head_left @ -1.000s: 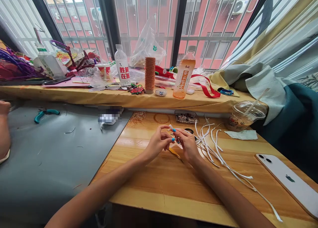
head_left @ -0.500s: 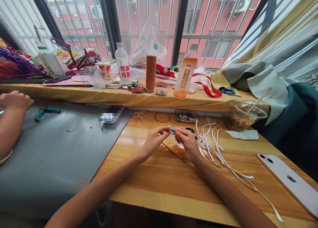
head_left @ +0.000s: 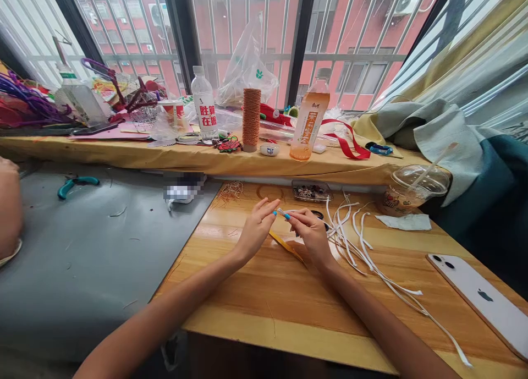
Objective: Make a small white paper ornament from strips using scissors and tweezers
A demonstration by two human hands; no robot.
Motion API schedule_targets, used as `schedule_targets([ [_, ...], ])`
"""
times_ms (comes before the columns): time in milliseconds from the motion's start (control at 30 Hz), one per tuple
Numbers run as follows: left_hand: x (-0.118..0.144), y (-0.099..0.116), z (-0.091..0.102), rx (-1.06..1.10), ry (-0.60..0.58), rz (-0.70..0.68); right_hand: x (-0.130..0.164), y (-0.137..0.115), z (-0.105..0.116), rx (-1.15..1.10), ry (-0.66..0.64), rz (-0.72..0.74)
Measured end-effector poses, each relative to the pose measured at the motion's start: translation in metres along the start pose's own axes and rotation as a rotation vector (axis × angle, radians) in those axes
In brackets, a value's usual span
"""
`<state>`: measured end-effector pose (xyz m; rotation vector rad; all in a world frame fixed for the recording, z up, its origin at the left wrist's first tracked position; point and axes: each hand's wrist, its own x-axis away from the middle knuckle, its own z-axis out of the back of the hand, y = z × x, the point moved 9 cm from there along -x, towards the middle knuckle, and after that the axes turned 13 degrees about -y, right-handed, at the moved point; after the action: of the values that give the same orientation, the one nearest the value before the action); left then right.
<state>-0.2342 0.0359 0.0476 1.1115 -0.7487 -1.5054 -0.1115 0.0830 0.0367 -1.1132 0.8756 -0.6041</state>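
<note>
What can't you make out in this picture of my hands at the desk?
- Head view: the small white piece between left hand and right hand is too small to identify.
- The box by the sill is blurred out.
- The white phone is cut off by the right edge.

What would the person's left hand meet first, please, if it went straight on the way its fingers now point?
Probably the right hand, whose fingertips pinch a thin white strip just ahead of the left hand; depth is unclear.
</note>
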Motion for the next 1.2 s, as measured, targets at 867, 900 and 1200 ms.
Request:
schedule_targets([
  [867,-0.005,-0.036,-0.013,0.589,0.01,0.073,0.0,0.004,0.001,0.035,0.019,0.01],
  [900,-0.004,-0.036,-0.014,0.584,0.006,0.082,0.0,0.005,0.001,0.023,0.023,0.004],
  [1200,-0.006,-0.035,-0.012,0.535,-0.019,0.123,-0.001,0.013,0.002,-0.054,0.045,-0.031],
])
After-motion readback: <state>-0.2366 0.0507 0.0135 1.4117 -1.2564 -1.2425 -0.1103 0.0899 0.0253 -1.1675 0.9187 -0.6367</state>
